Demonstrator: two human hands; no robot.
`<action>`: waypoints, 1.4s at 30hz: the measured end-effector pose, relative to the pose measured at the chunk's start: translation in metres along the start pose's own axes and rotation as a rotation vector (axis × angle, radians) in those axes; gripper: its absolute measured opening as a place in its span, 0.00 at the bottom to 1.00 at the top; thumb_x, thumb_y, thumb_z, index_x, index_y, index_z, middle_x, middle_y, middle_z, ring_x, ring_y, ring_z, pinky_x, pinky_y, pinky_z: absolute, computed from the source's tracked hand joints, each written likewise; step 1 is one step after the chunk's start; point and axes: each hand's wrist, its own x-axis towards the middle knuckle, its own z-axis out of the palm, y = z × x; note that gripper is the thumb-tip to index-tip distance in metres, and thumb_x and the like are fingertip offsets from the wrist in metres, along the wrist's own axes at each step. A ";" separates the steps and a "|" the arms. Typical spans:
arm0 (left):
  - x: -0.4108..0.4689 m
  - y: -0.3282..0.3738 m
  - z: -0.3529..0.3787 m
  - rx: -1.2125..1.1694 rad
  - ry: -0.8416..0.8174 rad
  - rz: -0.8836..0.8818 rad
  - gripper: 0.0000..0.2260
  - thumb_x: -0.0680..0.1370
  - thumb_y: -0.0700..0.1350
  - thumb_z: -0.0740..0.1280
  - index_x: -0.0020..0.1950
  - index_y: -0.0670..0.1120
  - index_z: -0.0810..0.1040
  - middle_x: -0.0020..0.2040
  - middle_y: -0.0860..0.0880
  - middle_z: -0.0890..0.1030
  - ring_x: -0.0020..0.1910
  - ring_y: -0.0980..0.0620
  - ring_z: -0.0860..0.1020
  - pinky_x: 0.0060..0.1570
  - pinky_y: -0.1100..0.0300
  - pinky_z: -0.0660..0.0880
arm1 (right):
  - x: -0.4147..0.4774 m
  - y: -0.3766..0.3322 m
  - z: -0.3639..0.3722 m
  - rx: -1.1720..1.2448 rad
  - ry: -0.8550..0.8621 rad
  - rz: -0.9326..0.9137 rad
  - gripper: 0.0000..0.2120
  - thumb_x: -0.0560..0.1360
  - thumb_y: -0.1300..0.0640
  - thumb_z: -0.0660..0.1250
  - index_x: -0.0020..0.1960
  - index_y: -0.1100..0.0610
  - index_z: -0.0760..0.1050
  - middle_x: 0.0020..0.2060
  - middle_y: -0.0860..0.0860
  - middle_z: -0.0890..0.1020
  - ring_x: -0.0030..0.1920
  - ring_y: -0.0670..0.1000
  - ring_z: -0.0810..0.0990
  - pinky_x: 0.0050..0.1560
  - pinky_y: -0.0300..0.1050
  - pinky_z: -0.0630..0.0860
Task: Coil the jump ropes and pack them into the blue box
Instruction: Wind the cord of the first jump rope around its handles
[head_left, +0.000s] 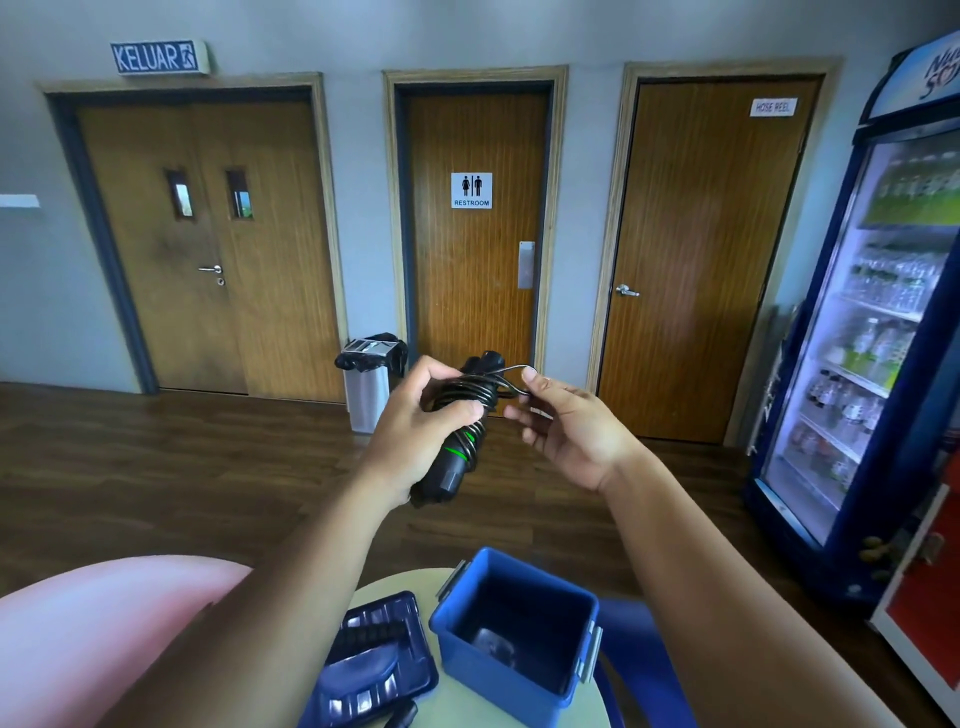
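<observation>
A black jump rope (457, 441) with green-ringed handles is held up at chest height. My left hand (415, 431) grips the two handles together, with the thin cord wound around them in several turns. My right hand (561, 421) pinches a loop of that cord just right of the handles. Below, the open blue box (452, 618) stands on a small round table (384, 584); something dark and glossy lies at its bottom. The box's blue lid (374, 665) lies beside it on the left. A black object (402, 717), perhaps another handle, pokes in at the bottom edge.
A pink cushion or seat (93, 634) fills the lower left. A drinks fridge (872, 338) stands along the right wall. Three wooden doors line the far wall, with a bin (366, 384) in front. A blue chair (639, 654) sits right of the table. Dark wood floor lies between.
</observation>
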 end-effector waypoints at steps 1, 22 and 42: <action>0.000 0.001 0.001 -0.036 -0.005 -0.013 0.10 0.68 0.45 0.74 0.46 0.52 0.77 0.41 0.50 0.83 0.38 0.50 0.83 0.33 0.54 0.78 | 0.000 0.000 -0.001 0.015 -0.002 0.014 0.06 0.77 0.54 0.69 0.46 0.56 0.77 0.38 0.51 0.81 0.41 0.49 0.82 0.37 0.40 0.71; -0.001 -0.007 0.018 -0.102 -0.040 -0.337 0.10 0.81 0.44 0.59 0.58 0.51 0.76 0.52 0.39 0.81 0.50 0.38 0.80 0.56 0.39 0.78 | 0.003 0.017 0.027 -0.263 0.220 -0.190 0.10 0.82 0.52 0.64 0.45 0.57 0.73 0.42 0.53 0.80 0.47 0.52 0.77 0.56 0.47 0.74; -0.005 -0.002 0.016 0.133 0.006 -0.052 0.22 0.68 0.40 0.75 0.57 0.55 0.71 0.49 0.36 0.80 0.42 0.34 0.83 0.39 0.35 0.80 | 0.009 0.017 0.000 -0.160 -0.069 -0.079 0.17 0.79 0.65 0.64 0.32 0.55 0.69 0.42 0.58 0.79 0.40 0.52 0.80 0.48 0.49 0.79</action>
